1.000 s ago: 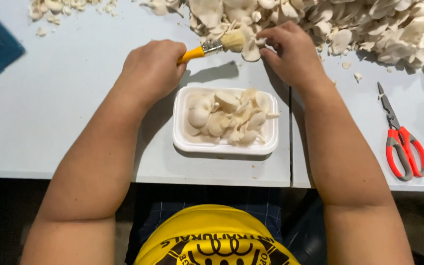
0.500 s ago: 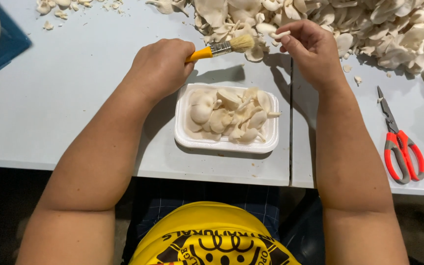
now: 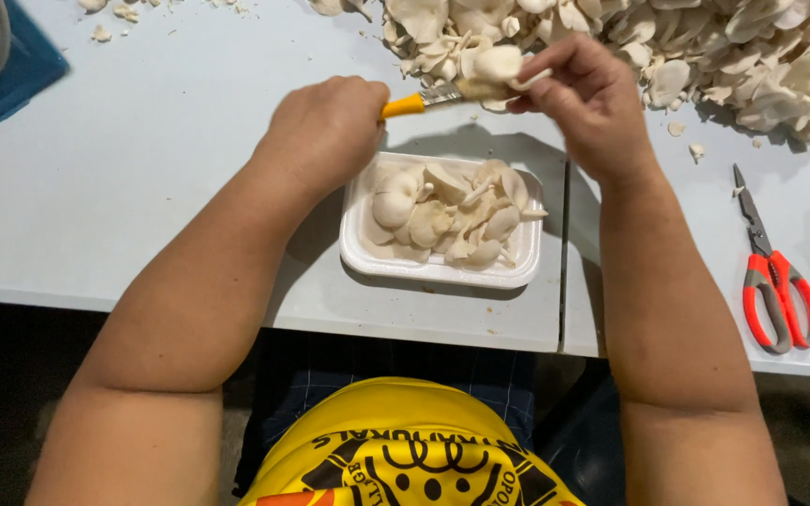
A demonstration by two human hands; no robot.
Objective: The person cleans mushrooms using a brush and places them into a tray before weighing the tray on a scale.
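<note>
My left hand (image 3: 330, 126) grips the brush (image 3: 442, 92); my right hand (image 3: 588, 94) pinches a mushroom (image 3: 499, 64) against its bristles. The tray (image 3: 358, 234) sits below, catching cleaned pieces.

One head-worn camera looks steeply down — close over the pale table (image 3: 142, 206) (no second view).

Both forearms reach forward; the left hand (image 3: 325, 126) is fisted, the right hand (image 3: 585, 98) pinches with fingertips.

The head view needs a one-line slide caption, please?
Left hand brushes a mushroom held in the right hand above a filled white tray.
</note>
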